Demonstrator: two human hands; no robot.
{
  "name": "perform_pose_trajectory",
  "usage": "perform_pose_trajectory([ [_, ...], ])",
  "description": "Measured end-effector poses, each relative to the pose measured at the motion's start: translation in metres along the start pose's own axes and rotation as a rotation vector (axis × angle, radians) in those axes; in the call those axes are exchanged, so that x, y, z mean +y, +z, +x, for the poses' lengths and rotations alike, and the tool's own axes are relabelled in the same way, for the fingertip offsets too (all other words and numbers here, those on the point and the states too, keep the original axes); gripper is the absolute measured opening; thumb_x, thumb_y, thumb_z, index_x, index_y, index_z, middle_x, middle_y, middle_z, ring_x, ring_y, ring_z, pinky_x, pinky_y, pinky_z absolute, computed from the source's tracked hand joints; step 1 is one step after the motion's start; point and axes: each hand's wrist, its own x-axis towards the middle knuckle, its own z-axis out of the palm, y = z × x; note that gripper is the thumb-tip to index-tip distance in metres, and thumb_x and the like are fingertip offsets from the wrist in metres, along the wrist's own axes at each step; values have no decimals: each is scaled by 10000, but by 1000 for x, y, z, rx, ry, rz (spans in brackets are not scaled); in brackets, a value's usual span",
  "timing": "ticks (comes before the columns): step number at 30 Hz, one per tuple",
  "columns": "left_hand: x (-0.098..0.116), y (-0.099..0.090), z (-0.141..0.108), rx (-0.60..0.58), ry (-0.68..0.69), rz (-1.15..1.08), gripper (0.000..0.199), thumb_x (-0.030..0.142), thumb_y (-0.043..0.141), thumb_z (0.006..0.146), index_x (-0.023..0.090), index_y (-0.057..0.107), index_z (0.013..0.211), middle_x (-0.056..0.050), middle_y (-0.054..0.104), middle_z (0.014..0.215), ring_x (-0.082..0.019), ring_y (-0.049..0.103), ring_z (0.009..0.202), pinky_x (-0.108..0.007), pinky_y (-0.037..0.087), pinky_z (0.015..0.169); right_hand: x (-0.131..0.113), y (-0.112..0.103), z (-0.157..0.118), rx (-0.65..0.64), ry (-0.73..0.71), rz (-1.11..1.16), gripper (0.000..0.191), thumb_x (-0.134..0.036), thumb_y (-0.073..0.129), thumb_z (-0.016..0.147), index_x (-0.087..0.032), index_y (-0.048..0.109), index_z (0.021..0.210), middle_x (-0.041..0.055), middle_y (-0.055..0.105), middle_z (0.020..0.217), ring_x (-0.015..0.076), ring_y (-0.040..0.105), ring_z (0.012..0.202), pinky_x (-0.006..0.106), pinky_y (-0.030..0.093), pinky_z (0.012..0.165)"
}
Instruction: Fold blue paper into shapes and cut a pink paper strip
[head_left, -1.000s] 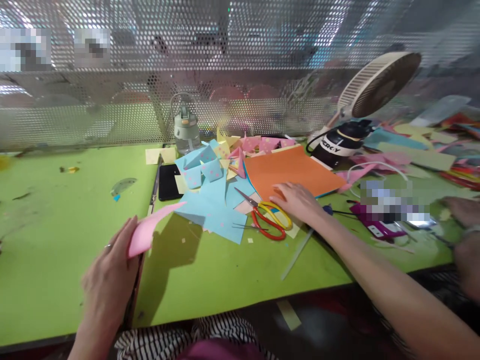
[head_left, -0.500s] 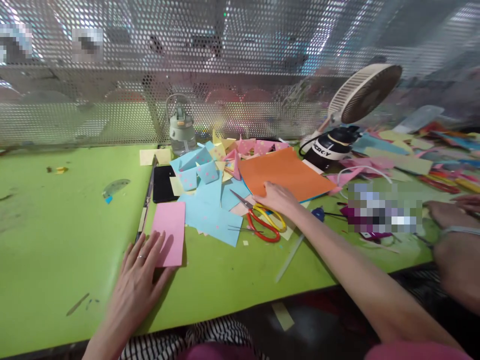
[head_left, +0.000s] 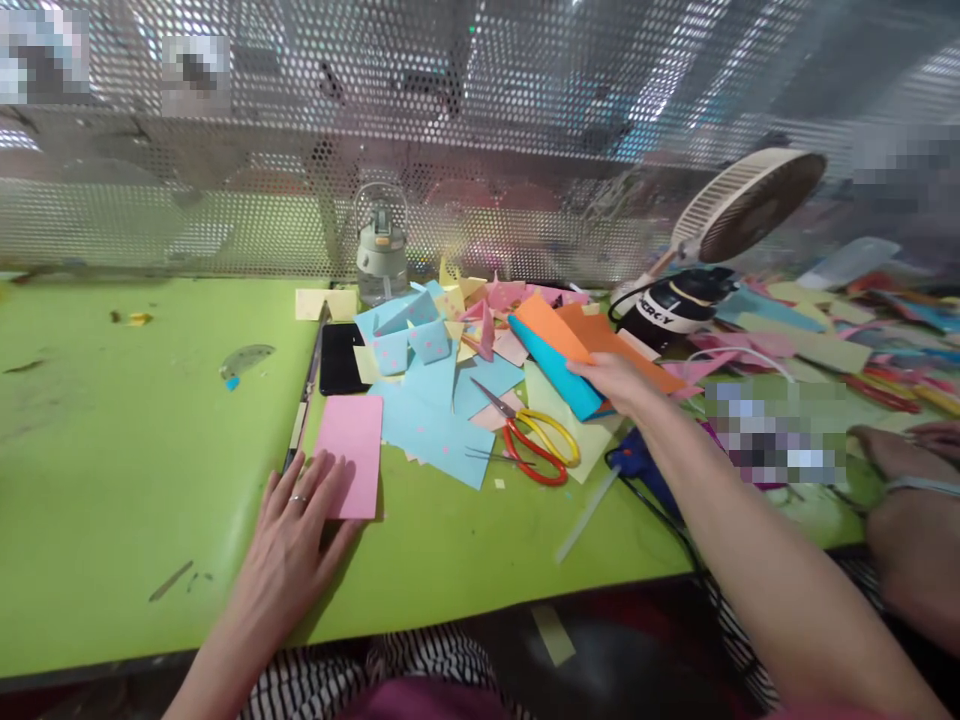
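Observation:
My left hand (head_left: 300, 520) lies flat with spread fingers on the lower left part of a pink paper rectangle (head_left: 356, 450). My right hand (head_left: 615, 382) pinches the near edge of some orange and blue paper (head_left: 559, 365), which is bent up so its blue underside shows. Just in front of it lie scissors (head_left: 536, 440) with one red and one yellow handle. Light blue paper (head_left: 435, 430) with pink dots spreads between the two hands, and folded dotted blue pieces (head_left: 409, 335) stand behind it.
A black phone (head_left: 341, 360) and a bottle (head_left: 381, 262) stand left of the paper pile. A fan (head_left: 757, 205) and a black jar (head_left: 671, 310) are at the back right. Another person's hands (head_left: 900, 470) are at the far right. A perforated screen (head_left: 262, 200) borders the table.
My right hand has lifted and bent the orange paper, showing its blue underside. More of the dark blue item by my right forearm is visible. My left hand stays on the pink paper.

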Motion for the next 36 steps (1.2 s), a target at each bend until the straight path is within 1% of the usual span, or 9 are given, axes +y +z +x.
perform_pose_trajectory([
  [5, 1, 0, -1, -2, -16, -15, 512, 415, 457, 975, 194, 454, 1437, -129, 441, 1523, -364, 290, 1460, -619, 319, 1137, 6, -5, -4, -99, 57, 217, 353, -366, 598, 938, -170, 583, 1231, 87, 622, 1210, 205, 639, 1005, 415, 562, 839],
  [10, -1, 2, 0, -7, -14, -15, 507, 414, 458, 971, 185, 480, 1423, -128, 477, 1497, -359, 321, 1446, -609, 296, 1151, 10, -1, -4, -111, 53, 245, 327, -356, 602, 936, -167, 597, 1203, 81, 634, 1184, 198, 644, 987, 405, 567, 826],
  [13, -2, 2, 0, -8, -4, -1, 508, 415, 453, 974, 170, 488, 1418, -141, 482, 1490, -374, 336, 1435, -628, 299, 1140, 12, 1, -3, -17, 12, 167, 320, -358, 603, 936, -166, 602, 1192, 79, 638, 1177, 196, 645, 982, 403, 565, 826],
  [18, -2, 3, 0, -14, -9, -15, 516, 412, 460, 973, 201, 460, 1444, -123, 475, 1501, -356, 321, 1447, -611, 303, 1143, 8, -7, -7, 256, -88, -83, 310, -388, 584, 941, -166, 620, 1155, 82, 647, 1162, 219, 630, 1038, 449, 520, 910],
  [22, -3, 3, -1, -3, -10, -28, 533, 418, 462, 971, 219, 436, 1465, -121, 478, 1499, -348, 333, 1444, -605, 317, 1137, 0, -7, -17, 361, -201, -248, 316, -365, 501, 984, -169, 602, 1210, 114, 647, 1185, 248, 608, 1117, 480, 465, 992],
  [25, -3, 3, -1, -10, -1, -17, 521, 415, 458, 970, 222, 457, 1455, -116, 487, 1494, -349, 342, 1438, -601, 327, 1131, -2, 6, -27, 322, -274, -345, 351, -381, 555, 959, -186, 578, 1250, 93, 614, 1251, 228, 614, 1092, 468, 510, 940],
  [31, 3, -3, 3, -76, -52, 110, 448, 376, 374, 995, 231, 559, 1377, -88, 516, 1473, -382, 299, 1450, -670, 252, 1128, 4, 42, -45, 122, -385, -487, 312, -368, 576, 951, -189, 602, 1205, 84, 626, 1215, 198, 633, 1016, 417, 549, 870],
  [34, 4, -5, 6, -98, -89, 187, 449, 332, 339, 1002, 224, 555, 1380, -92, 516, 1472, -408, 298, 1443, -722, 187, 1119, 6, 50, -48, 83, -419, -533, 313, -371, 581, 948, -183, 605, 1197, 84, 627, 1212, 202, 632, 1024, 424, 546, 876],
  [36, 2, -4, 7, -105, -98, 217, 470, 384, 358, 999, 216, 528, 1405, -110, 506, 1477, -426, 299, 1437, -737, 167, 1113, 7, 50, -48, 82, -427, -560, 306, -374, 581, 947, -179, 612, 1181, 81, 632, 1200, 202, 632, 1022, 428, 543, 881],
])
